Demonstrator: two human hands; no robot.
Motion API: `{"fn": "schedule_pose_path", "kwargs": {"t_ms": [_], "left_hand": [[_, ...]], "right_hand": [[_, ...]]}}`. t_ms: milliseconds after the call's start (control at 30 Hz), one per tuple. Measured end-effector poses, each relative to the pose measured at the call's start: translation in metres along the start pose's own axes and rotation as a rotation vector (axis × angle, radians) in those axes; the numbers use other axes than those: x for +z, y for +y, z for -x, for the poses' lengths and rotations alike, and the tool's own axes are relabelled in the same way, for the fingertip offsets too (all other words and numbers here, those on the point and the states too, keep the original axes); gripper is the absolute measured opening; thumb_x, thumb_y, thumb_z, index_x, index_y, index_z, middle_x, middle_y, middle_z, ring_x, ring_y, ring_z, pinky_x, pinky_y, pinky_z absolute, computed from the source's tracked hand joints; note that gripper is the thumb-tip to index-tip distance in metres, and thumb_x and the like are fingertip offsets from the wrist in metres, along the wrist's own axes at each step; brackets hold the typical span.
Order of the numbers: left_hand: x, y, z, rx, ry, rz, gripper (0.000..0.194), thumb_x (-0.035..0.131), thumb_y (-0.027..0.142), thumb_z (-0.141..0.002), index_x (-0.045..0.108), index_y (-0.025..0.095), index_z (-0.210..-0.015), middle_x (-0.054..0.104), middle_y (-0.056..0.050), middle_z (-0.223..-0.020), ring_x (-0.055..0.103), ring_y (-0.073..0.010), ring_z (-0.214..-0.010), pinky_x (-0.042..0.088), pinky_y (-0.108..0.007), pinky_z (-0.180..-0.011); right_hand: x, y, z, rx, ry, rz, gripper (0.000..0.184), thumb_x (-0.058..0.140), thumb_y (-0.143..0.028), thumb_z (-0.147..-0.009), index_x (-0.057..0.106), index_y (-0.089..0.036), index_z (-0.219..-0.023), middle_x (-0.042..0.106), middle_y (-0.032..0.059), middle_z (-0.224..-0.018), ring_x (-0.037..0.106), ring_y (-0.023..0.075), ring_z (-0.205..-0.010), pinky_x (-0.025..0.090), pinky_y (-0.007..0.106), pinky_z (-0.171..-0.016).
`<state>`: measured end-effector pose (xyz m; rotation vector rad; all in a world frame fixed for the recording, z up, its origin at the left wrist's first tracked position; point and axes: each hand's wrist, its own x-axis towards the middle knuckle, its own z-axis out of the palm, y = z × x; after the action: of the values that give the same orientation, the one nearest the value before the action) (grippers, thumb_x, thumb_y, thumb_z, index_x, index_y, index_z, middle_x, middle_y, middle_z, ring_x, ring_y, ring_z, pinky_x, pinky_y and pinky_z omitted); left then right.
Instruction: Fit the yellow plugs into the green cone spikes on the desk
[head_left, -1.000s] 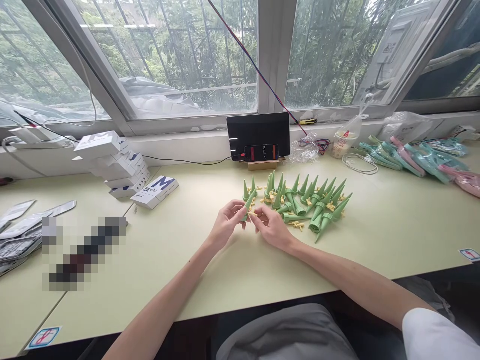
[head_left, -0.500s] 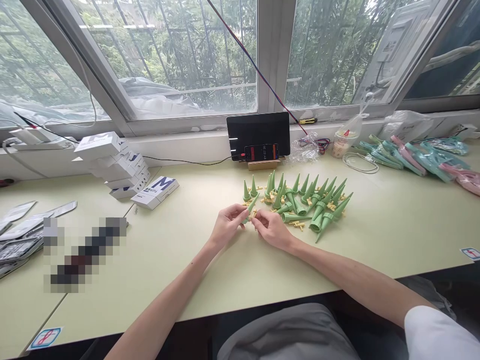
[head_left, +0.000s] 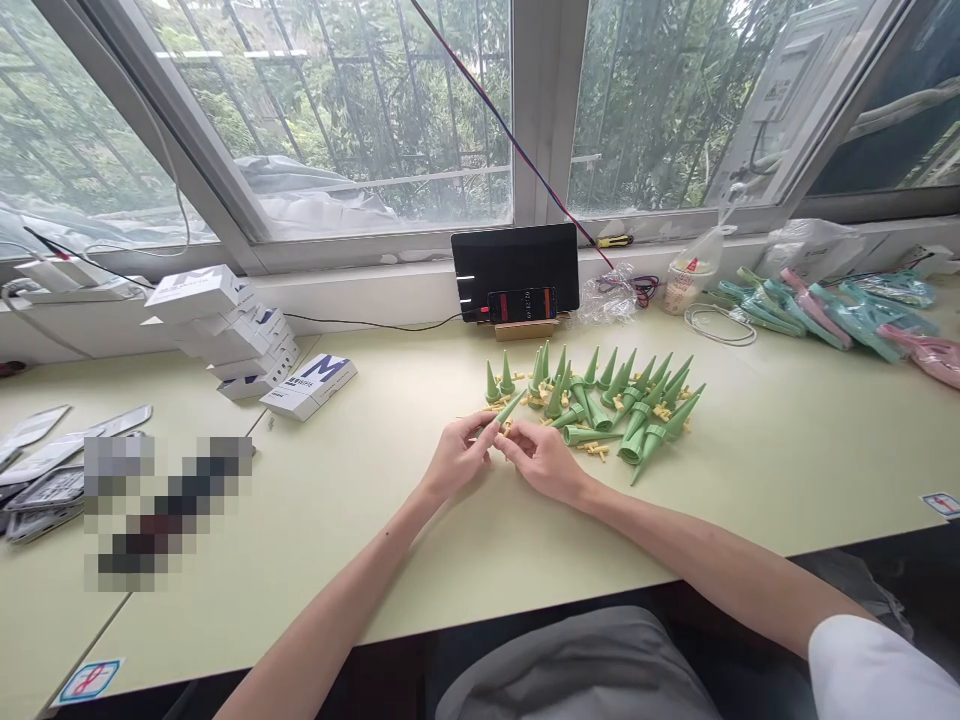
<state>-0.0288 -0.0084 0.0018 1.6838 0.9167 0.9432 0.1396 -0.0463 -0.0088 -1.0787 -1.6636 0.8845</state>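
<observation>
Between the thumb and fingers of my left hand (head_left: 457,458) is a green plastic watering spike (head_left: 511,406), its point tilted up and to the right. My right hand (head_left: 546,464) is closed in a pinch at the spike's wide end, on a small yellow valve (head_left: 508,431) mostly covered by the fingertips. The hands meet just above the table, and I cannot tell whether the valve sits in the spike. Behind and to the right, several more green spikes (head_left: 636,425) stand or lie in a group, with small yellow valves (head_left: 595,451) scattered among them.
A tablet (head_left: 517,262) with a phone (head_left: 523,304) before it leans by the window. White boxes (head_left: 196,290) are stacked at the left, one box (head_left: 311,386) lying apart. A bagged cup (head_left: 682,284) and bagged pink and teal items (head_left: 859,318) lie at the back right.
My right hand has shifted slightly left, bringing its fingertips against the spike's base, and the yellow valve is more hidden. The spike leans a little further right.
</observation>
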Motion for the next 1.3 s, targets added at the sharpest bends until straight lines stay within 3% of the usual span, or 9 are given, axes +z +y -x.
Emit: {"fn": "schedule_pose_path", "kwargs": {"t_ms": [200, 267, 533, 667, 833, 1067, 1300], "left_hand": [[-0.002, -0.002, 0.0, -0.015, -0.073, -0.016, 0.055, 0.044, 0.059, -0.097, 0.066, 0.014, -0.12, 0.059, -0.002, -0.072, 0.051, -0.0107, -0.055, 0.043, -0.023, -0.047], [-0.002, -0.002, 0.0, 0.0, -0.094, -0.019, 0.058, 0.046, 0.06, -0.096, 0.062, 0.014, -0.128, 0.056, 0.0, -0.067, 0.047, -0.0099, -0.053, 0.04, -0.022, -0.048], [0.0, 0.004, 0.002, 0.005, -0.128, -0.036, 0.057, 0.061, 0.051, -0.091, 0.056, 0.015, -0.135, 0.064, -0.008, -0.104, 0.06, -0.0151, -0.082, 0.051, -0.024, -0.065], [0.0, 0.003, 0.002, -0.017, -0.119, -0.061, 0.054, 0.065, 0.047, -0.089, 0.057, 0.017, -0.133, 0.065, -0.007, -0.102, 0.062, -0.0162, -0.084, 0.053, -0.026, -0.07], [0.001, 0.003, 0.004, -0.006, -0.1, -0.152, 0.052, 0.067, 0.044, -0.086, 0.06, 0.017, -0.131, 0.066, -0.007, -0.103, 0.06, -0.0143, -0.077, 0.051, -0.024, -0.061], [0.002, 0.002, 0.005, 0.079, -0.076, -0.293, 0.047, 0.068, 0.034, -0.082, 0.061, 0.017, -0.125, 0.065, -0.005, -0.101, 0.046, -0.0073, -0.06, 0.044, -0.021, -0.054], [0.002, -0.004, 0.004, 0.178, -0.029, -0.389, 0.044, 0.063, 0.023, -0.079, 0.061, 0.016, -0.123, 0.063, -0.003, -0.095, 0.045, -0.007, -0.06, 0.042, -0.021, -0.052]], "right_hand": [[-0.002, 0.0, -0.001, 0.036, 0.001, -0.058, 0.04, 0.051, -0.052, -0.098, 0.054, -0.02, -0.074, 0.053, -0.0024, -0.059, 0.05, 0.0119, -0.05, 0.039, 0.025, -0.051], [-0.003, -0.001, -0.001, 0.045, -0.006, -0.069, 0.042, 0.051, -0.054, -0.098, 0.053, -0.02, -0.074, 0.052, -0.0034, -0.056, 0.051, 0.012, -0.049, 0.04, 0.025, -0.051], [-0.002, 0.003, -0.001, 0.038, -0.021, -0.088, 0.05, 0.044, -0.061, -0.099, 0.055, -0.019, -0.074, 0.053, -0.0036, -0.053, 0.052, 0.0118, -0.045, 0.041, 0.025, -0.051], [0.0, 0.007, -0.002, 0.069, -0.008, -0.154, 0.057, 0.035, -0.065, -0.101, 0.055, -0.019, -0.072, 0.055, -0.0024, -0.053, 0.054, 0.0119, -0.044, 0.043, 0.026, -0.053], [0.0, 0.009, -0.003, 0.103, 0.006, -0.18, 0.058, 0.038, -0.068, -0.098, 0.055, -0.019, -0.071, 0.054, -0.0021, -0.051, 0.053, 0.0127, -0.043, 0.043, 0.026, -0.049], [0.0, 0.01, -0.002, 0.092, 0.017, -0.176, 0.052, 0.041, -0.063, -0.099, 0.055, -0.02, -0.073, 0.053, -0.0021, -0.049, 0.053, 0.0146, -0.044, 0.043, 0.028, -0.049], [-0.001, 0.006, -0.001, 0.069, -0.003, -0.109, 0.044, 0.047, -0.056, -0.099, 0.055, -0.021, -0.074, 0.053, -0.0034, -0.049, 0.053, 0.0149, -0.046, 0.045, 0.029, -0.054]]}}
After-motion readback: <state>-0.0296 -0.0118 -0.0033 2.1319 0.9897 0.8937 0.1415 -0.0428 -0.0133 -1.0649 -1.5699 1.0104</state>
